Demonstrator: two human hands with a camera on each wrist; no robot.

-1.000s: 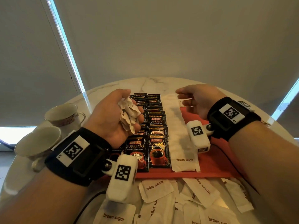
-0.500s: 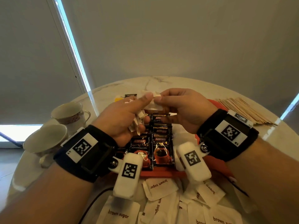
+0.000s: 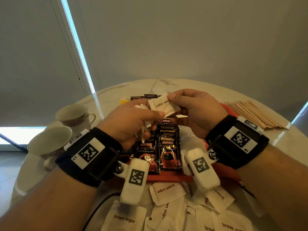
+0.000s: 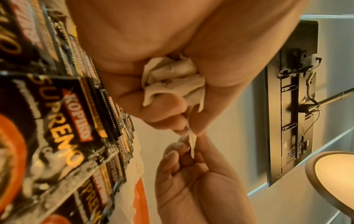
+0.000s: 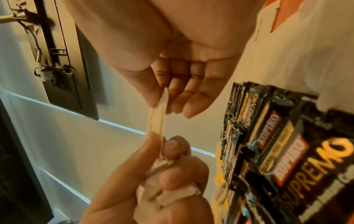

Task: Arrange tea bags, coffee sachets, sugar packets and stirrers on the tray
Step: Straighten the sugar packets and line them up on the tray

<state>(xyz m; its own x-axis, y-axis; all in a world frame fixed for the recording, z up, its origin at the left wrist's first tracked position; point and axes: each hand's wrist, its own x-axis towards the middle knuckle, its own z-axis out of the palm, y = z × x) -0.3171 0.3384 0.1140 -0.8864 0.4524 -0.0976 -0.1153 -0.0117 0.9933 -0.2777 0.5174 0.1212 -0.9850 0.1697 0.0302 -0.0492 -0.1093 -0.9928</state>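
I have one sugar packet (image 3: 164, 105) pinched between both hands above the tray (image 3: 168, 178): my right hand (image 3: 196, 112) holds its far end in a narrow grip, my left hand (image 3: 131, 120) nips the near end while its other fingers clutch a wad of packets (image 4: 172, 78). Coffee sachets (image 3: 169, 152) already sit in rows on the tray; stirrers (image 3: 253, 115) wait on the counter (image 3: 281, 135). I judge this the sugar step: next, release the left pinch and lay the packet beside the sachets
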